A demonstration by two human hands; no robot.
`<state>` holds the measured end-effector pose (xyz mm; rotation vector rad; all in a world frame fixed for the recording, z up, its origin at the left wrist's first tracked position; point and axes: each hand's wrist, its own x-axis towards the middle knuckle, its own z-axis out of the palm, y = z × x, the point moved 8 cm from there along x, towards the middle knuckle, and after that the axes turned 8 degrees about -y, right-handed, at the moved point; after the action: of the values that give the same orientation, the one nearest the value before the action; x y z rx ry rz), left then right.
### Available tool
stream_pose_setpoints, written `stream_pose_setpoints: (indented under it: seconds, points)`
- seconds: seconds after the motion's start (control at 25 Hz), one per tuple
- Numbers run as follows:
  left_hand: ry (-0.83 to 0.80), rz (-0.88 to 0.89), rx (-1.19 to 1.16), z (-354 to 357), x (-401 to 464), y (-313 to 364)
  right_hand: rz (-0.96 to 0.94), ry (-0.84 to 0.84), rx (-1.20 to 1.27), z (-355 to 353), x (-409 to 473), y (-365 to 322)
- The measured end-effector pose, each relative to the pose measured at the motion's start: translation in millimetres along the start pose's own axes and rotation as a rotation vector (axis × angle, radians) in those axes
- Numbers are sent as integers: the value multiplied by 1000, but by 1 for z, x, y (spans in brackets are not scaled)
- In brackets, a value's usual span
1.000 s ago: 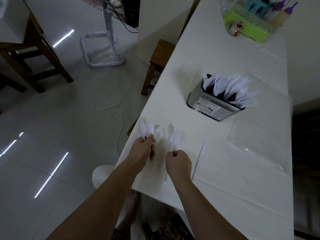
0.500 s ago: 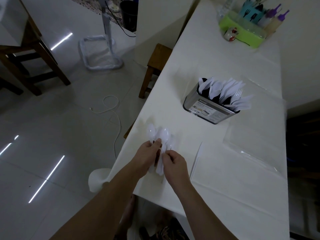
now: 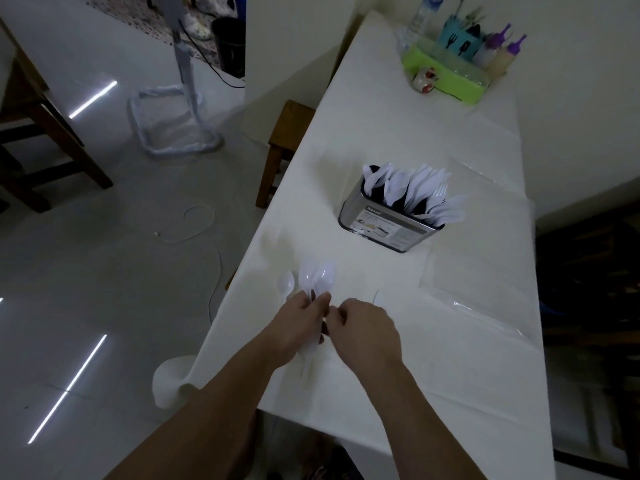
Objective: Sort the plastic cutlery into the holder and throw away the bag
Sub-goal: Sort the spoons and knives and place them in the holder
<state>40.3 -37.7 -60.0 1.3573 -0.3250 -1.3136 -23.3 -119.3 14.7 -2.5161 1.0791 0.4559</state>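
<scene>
white cloth covers the long table point(image 3: 450, 358) i'm working at, with pale tiled floor falling away on its left side. going left to right: one loose spoon point(image 3: 286, 284) lies on the cloth just beside my left hand point(image 3: 298, 328), bowl pointing away from me. that left hand is clenched round a bunch of spoons point(image 3: 318, 278); their bowls fan out beyond the fingers point(image 3: 322, 301) toward the far end of the table, and their handles run back under the palm toward me, so the long axis of the bunch lies roughly along the table's length. my right hand point(image 3: 363, 329) sits right against it, fingers curled in at the bunch, touching or nearly touching the handles. whether it actually pinches a handle or is only tidying the stack, i cannot tell. just past its knuckles a thin white piece, probably a knife point(image 3: 375, 296), shows on the cloth, mostly hidden.

the holder point(image 3: 391, 223) stands ahead and to the right of both hands, well apart from them, already bristling with white cutlery that leans to the right. the clear bag point(image 3: 481, 271) lies flat further right, beside the holder and nearer my right hand than my left.

as i judge it, the bunch must travel forward and rightward, then tip handles-down into the holder. the left hand has the grip, but the right is the nearer one to the holder.
</scene>
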Motion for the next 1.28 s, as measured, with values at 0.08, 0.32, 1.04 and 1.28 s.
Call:
stream_pose_setpoints:
  seconds: [0.08, 0.32, 1.04, 1.28]
  points:
    - [-67, -4, 39, 9, 2, 6, 44, 84, 282, -25, 6, 26]
    - [-270, -10, 107, 47, 8, 18, -125, -131, 577, -43, 34, 47]
    - [-280, -25, 180, 53, 51, 56, -18, 10, 757, -82, 68, 81]
    - [-304, -75, 65, 47, 61, 48, -90, -157, 694, -87, 77, 69]
